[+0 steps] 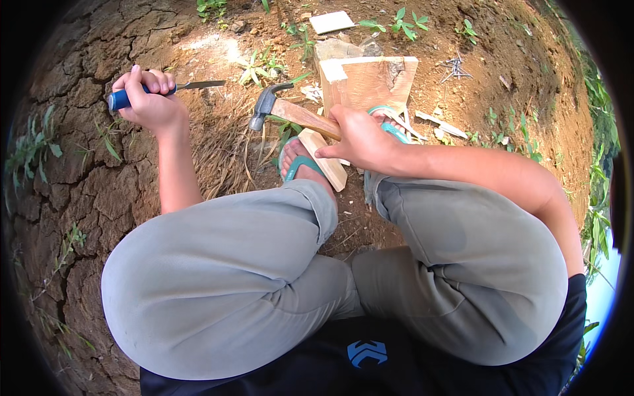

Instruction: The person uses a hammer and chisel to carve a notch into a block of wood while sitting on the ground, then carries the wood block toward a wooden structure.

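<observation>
Out to the left, my left hand (153,102) is closed round the blue handle of a chisel (198,85), its metal blade pointing right. My right hand (362,140) grips a claw hammer (300,115) by its wooden handle, the dark head lying to the left. The thumb of that hand rests on or just over a short pale wood piece (323,160), which leans by my left foot in a green flip-flop (300,166). Beyond the right hand stands a thick wood block (373,82) with a dark knot; my right foot (389,122) is against its near side.
Bare brown soil, cracked at the left, surrounds me. Several loose nails (456,67) lie right of the block. A flat wood offcut (332,22) sits farther away. Wood splinters (441,123) and small green plants (403,25) dot the ground. My bent knees fill the near area.
</observation>
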A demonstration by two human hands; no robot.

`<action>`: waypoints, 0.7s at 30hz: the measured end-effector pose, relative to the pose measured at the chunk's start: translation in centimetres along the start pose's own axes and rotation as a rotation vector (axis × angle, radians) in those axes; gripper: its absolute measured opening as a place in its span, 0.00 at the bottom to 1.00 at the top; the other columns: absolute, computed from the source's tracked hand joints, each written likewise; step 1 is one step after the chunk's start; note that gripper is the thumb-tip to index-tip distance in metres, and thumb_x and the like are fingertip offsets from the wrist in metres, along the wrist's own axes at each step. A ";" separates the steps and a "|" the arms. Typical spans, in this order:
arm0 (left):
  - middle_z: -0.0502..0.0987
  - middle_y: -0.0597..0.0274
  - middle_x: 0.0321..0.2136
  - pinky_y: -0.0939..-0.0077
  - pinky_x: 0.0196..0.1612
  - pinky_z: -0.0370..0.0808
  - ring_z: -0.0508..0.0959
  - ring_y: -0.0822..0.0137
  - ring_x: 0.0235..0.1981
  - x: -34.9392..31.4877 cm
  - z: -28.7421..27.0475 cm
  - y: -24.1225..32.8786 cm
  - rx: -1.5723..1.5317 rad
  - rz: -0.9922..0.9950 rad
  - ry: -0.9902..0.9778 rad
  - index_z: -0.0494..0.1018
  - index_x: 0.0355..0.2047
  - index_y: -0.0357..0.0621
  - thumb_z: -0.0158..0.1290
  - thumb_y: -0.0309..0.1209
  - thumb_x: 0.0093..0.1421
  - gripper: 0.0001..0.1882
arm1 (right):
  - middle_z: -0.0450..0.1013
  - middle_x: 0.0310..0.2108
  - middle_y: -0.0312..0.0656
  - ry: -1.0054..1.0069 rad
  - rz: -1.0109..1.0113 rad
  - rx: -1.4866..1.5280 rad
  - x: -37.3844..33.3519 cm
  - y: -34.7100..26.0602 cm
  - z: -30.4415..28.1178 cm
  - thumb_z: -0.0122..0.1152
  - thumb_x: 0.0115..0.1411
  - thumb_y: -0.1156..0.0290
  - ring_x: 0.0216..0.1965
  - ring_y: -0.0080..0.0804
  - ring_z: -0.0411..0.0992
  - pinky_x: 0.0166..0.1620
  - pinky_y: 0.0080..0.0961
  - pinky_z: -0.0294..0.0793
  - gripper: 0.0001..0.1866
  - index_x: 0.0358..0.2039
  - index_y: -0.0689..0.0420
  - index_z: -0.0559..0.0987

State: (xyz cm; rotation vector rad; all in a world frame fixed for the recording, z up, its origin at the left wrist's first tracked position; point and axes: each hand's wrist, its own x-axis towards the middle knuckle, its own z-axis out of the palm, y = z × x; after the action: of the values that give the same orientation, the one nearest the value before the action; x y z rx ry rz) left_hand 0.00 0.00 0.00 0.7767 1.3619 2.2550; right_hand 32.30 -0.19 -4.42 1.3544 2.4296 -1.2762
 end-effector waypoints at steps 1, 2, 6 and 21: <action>0.60 0.67 0.14 0.72 0.19 0.61 0.62 0.72 0.14 -0.4 0.3 -0.1 -0.006 -0.002 -0.013 0.62 0.30 0.47 0.50 0.23 0.66 0.09 | 0.79 0.31 0.56 0.019 0.004 0.032 -0.2 0.4 -0.3 0.76 0.54 0.56 0.35 0.52 0.80 0.40 0.42 0.77 0.26 0.42 0.61 0.78; 0.60 0.67 0.14 0.72 0.18 0.61 0.62 0.72 0.14 -0.8 0.5 -0.3 -0.013 -0.006 -0.026 0.61 0.30 0.46 0.50 0.23 0.66 0.10 | 0.78 0.29 0.56 0.037 0.009 0.062 -0.5 0.9 -0.6 0.76 0.54 0.56 0.32 0.51 0.79 0.38 0.42 0.77 0.24 0.39 0.63 0.78; 0.61 0.70 0.14 0.76 0.18 0.59 0.60 0.75 0.13 -1.3 0.9 -1.0 0.061 -0.153 -0.270 0.60 0.30 0.47 0.51 0.24 0.68 0.12 | 0.75 0.23 0.51 0.158 -0.016 0.148 0.0 1.8 -3.0 0.71 0.58 0.61 0.24 0.41 0.75 0.31 0.38 0.74 0.18 0.35 0.64 0.78; 0.66 0.70 0.17 0.80 0.18 0.61 0.63 0.80 0.14 -10.8 7.2 0.2 0.060 -0.459 -0.956 0.66 0.31 0.41 0.54 0.26 0.69 0.10 | 0.73 0.24 0.40 0.590 0.270 0.592 -1.4 6.7 -5.6 0.62 0.59 0.67 0.26 0.27 0.72 0.32 0.32 0.73 0.12 0.36 0.63 0.76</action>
State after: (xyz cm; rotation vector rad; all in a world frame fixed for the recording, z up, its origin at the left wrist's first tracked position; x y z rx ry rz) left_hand 12.91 -1.56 0.08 1.1917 0.9753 1.2047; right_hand 39.77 4.57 -4.39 2.4145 2.1011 -1.7996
